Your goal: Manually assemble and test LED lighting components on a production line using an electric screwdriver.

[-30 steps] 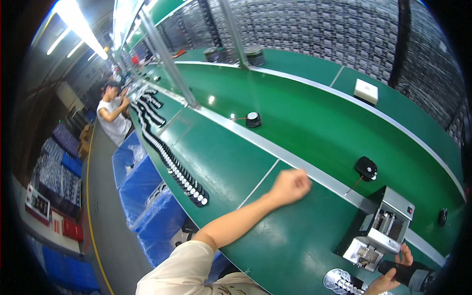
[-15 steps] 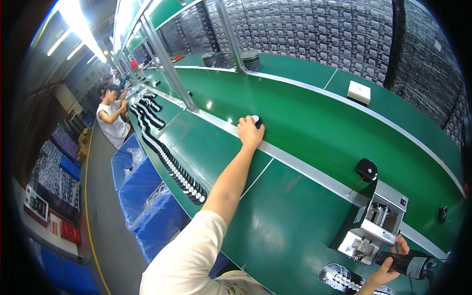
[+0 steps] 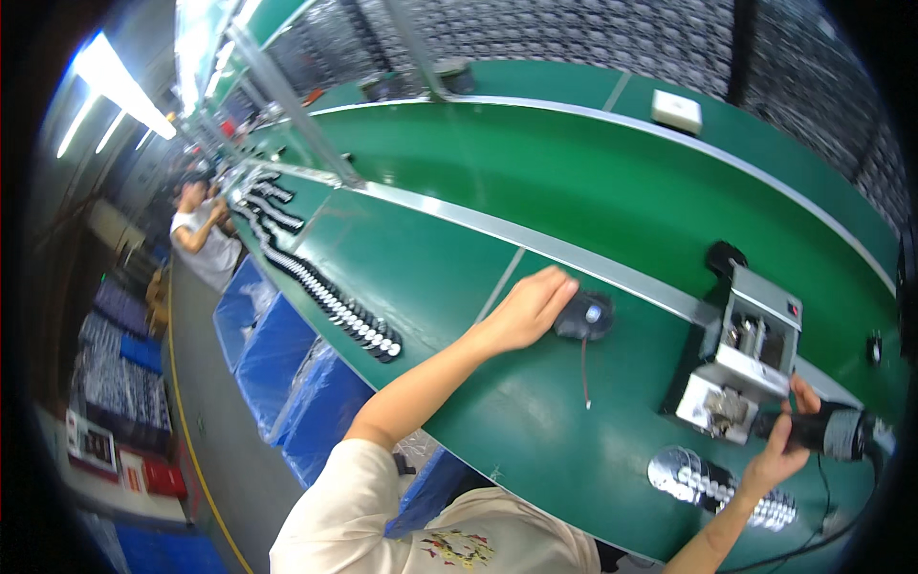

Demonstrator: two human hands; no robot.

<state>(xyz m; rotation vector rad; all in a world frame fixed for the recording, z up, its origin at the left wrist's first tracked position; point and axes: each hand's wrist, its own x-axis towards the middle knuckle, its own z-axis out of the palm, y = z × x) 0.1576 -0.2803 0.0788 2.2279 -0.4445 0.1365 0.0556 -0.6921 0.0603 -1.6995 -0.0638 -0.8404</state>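
My left hand [image 3: 528, 308] is closed on the edge of a black rounded part [image 3: 585, 317] over the green bench, in front of the metal rail. The part has a bright spot at its centre, and a thin reddish wire hangs from it with a small pale connector. My right hand [image 3: 786, 450] grips a black, cylindrical corded electric screwdriver [image 3: 816, 430], held roughly level. Its tip end points at the small silver-and-black machine [image 3: 762, 330], whose top is open. Below the machine lies an overlapping row of shiny discs with black parts [image 3: 722, 486].
Another black part [image 3: 727, 256] sits behind the machine, and a small black piece [image 3: 875, 348] lies farther right. A long row of black-and-silver parts [image 3: 320, 292] runs along the left bench. Blue lined bins [image 3: 296, 368] stand beside it; a co-worker [image 3: 206, 234] works beyond.
My left hand has come from the green strip behind the rail back toward me, bringing the black part over the near bench. My right hand keeps its grip on the screwdriver. The view has tilted.
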